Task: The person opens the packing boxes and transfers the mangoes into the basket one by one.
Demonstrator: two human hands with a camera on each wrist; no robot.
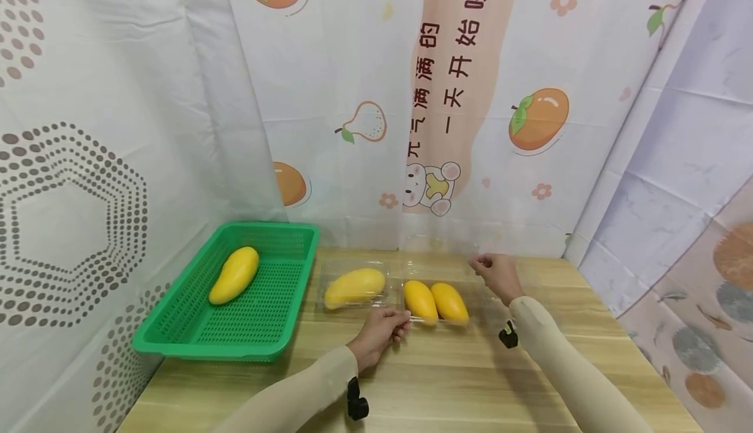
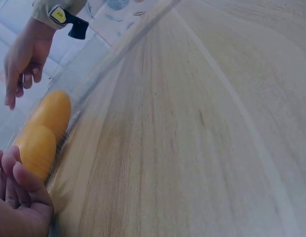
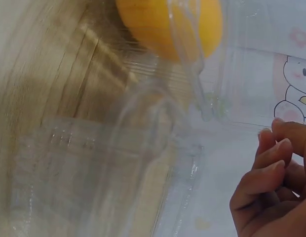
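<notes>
Two yellow mangoes (image 1: 420, 301) lie side by side in a clear plastic box (image 1: 425, 320). Its transparent lid (image 1: 441, 244) stands raised at the back, faint against the curtain. With thumb and fingertips, my left hand (image 1: 379, 336) pinches the box's near left corner; the left wrist view shows these fingers (image 2: 29, 182) beside the fruit. My right hand (image 1: 499, 277) pinches the lid's right edge, its fingers (image 3: 264, 173) curled in the right wrist view. Left of this box, another clear box (image 1: 325, 269) holds one larger mango (image 1: 355, 286).
A green plastic basket (image 1: 288, 335) on the left holds one mango (image 1: 235, 275). More clear plastic (image 3: 69, 173) lies to the right of the box, blurred in the right wrist view. Printed curtains (image 1: 329, 40) hang behind and beside the wooden table (image 1: 447, 381).
</notes>
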